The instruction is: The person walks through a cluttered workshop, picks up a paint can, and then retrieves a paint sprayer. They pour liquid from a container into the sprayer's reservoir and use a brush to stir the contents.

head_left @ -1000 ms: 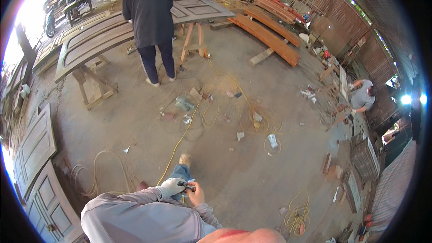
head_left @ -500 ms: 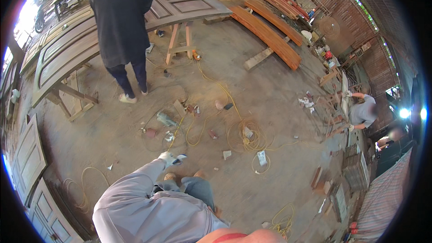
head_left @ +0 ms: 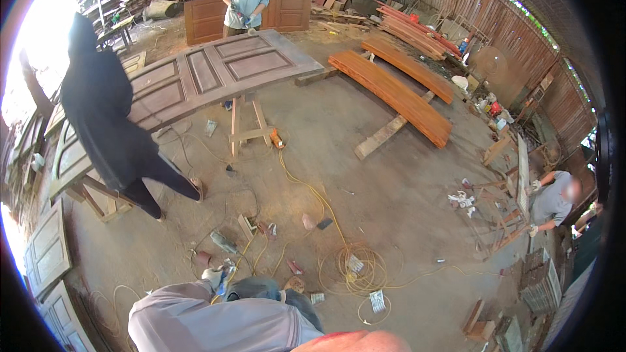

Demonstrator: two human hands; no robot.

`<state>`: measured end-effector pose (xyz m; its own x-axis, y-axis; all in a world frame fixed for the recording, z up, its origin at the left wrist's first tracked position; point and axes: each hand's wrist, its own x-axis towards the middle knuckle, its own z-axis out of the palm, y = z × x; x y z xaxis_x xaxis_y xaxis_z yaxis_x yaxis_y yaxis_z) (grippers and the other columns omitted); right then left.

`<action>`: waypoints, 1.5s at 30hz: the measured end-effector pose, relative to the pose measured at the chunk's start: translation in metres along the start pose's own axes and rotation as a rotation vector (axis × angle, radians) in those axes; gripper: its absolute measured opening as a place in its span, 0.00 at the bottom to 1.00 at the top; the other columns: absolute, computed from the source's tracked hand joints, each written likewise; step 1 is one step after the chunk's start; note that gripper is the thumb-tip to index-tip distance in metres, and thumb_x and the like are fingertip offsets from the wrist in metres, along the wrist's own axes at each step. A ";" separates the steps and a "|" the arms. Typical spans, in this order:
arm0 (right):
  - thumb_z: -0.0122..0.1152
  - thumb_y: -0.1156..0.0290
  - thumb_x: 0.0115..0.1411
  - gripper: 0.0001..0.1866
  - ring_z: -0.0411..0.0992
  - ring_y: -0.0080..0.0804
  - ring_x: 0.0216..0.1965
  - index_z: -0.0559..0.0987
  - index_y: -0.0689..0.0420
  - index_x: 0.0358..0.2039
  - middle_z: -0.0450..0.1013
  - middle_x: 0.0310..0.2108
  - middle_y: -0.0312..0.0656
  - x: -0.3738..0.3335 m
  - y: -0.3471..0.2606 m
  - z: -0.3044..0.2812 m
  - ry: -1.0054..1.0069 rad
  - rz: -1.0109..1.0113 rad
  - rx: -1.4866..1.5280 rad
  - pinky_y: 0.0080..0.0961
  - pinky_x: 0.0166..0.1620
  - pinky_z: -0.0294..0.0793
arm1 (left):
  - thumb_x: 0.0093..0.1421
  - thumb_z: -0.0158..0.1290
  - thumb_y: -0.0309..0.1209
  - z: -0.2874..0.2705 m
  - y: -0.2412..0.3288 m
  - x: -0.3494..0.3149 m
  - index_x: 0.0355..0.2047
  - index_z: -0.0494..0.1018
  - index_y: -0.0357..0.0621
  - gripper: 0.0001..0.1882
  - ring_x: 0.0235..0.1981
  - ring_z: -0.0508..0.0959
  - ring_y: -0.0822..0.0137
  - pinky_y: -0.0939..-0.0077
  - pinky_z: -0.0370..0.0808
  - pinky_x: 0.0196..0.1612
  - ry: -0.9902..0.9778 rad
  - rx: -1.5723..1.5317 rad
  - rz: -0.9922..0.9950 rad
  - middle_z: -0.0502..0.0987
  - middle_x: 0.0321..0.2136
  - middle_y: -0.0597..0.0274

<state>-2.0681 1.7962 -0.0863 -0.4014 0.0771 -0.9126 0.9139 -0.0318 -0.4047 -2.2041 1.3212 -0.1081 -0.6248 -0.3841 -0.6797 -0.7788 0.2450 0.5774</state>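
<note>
My left hand, in a pale glove, is low at the left, at the end of my grey sleeve. Its fingers are closed on a small blue-and-white object, too blurred to name. The hand is above the floor beside my leg in jeans. Close by lie a greenish bottle-like thing, a piece of wood and a yellow cord. My right hand is out of view.
A panelled door rests on sawhorses. Coiled yellow cord lies on the floor. Orange planks rest on timber. One dark-clothed person stands left; others work behind the door and far right.
My view has shifted, showing more of the far side. My left hand sits lower and further left, still holding the object. The dark-clothed person has moved left, legs now apart.
</note>
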 end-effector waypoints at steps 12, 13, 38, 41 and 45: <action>0.62 0.49 0.58 0.25 0.76 0.35 0.37 0.72 0.55 0.47 0.77 0.37 0.42 0.050 -0.317 -0.080 -0.193 0.048 0.206 0.33 0.37 0.77 | 0.58 0.55 0.34 0.075 0.198 0.037 0.35 0.80 0.42 0.10 0.28 0.77 0.70 0.73 0.74 0.33 0.087 -0.009 0.167 0.81 0.26 0.60; 0.62 0.51 0.58 0.24 0.76 0.34 0.37 0.72 0.55 0.46 0.76 0.36 0.42 0.062 -0.350 -0.081 -0.230 -0.030 0.304 0.31 0.37 0.77 | 0.59 0.53 0.36 0.076 0.191 0.049 0.35 0.80 0.43 0.11 0.29 0.79 0.66 0.70 0.75 0.34 0.089 0.075 0.126 0.81 0.28 0.58; 0.63 0.58 0.58 0.15 0.75 0.23 0.26 0.78 0.54 0.41 0.77 0.26 0.37 0.317 -0.872 -0.153 0.047 -0.554 -0.025 0.23 0.31 0.75 | 0.54 0.59 0.41 0.309 0.846 0.347 0.30 0.78 0.42 0.14 0.27 0.79 0.63 0.69 0.73 0.33 -0.067 0.168 0.302 0.80 0.27 0.54; 0.66 0.52 0.52 0.20 0.75 0.28 0.29 0.80 0.51 0.40 0.77 0.27 0.38 0.358 -0.907 -0.189 0.153 -0.491 -0.367 0.28 0.34 0.74 | 0.56 0.57 0.43 0.331 0.889 0.349 0.35 0.79 0.44 0.15 0.33 0.81 0.59 0.68 0.74 0.37 -0.121 0.263 0.295 0.81 0.31 0.54; 0.64 0.52 0.53 0.22 0.76 0.39 0.34 0.78 0.52 0.44 0.78 0.31 0.43 0.395 -1.005 -0.222 0.103 -0.705 -0.599 0.35 0.40 0.74 | 0.60 0.53 0.43 0.374 0.967 0.353 0.44 0.78 0.50 0.16 0.40 0.81 0.59 0.70 0.75 0.43 -0.208 0.277 0.589 0.81 0.37 0.55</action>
<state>-3.1315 2.0803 -0.0279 -0.8945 -0.0282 -0.4462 0.3512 0.5732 -0.7403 -3.1980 1.7551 0.0413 -0.9248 0.0558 -0.3763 -0.2735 0.5900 0.7597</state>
